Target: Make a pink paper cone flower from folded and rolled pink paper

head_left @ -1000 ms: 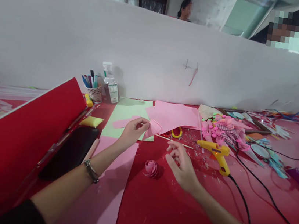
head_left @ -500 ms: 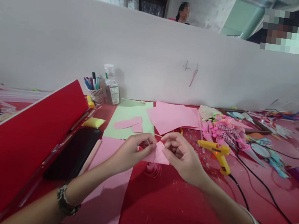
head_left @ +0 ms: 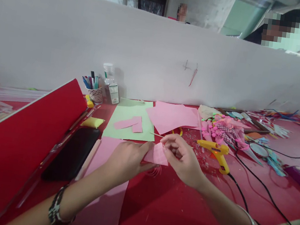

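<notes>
My right hand [head_left: 182, 160] pinches a small pink paper piece [head_left: 157, 154] above the red table [head_left: 169, 212]. My left hand [head_left: 128, 158] meets it from the left, fingers closed against the same piece. Just below the paper, a rolled pink paper rose [head_left: 155, 171] lies on the table, mostly hidden by my hands. A thin wooden stick [head_left: 155, 134] lies just beyond my fingers. A pink sheet [head_left: 105, 192] lies under my left forearm.
A yellow glue gun [head_left: 216, 153] with a black cord lies to the right. Behind are a green sheet [head_left: 130, 119], pink sheets [head_left: 174, 116], a pen cup [head_left: 95, 91] and a bottle [head_left: 109, 84]. A black pouch [head_left: 70, 153] and a red board [head_left: 18, 138] sit left. Craft clutter fills the right.
My left hand picked up the pink piece from the far sheets and brought it toward me; my right hand rose from the table and pinched it too. Both now hold it over the rose.
</notes>
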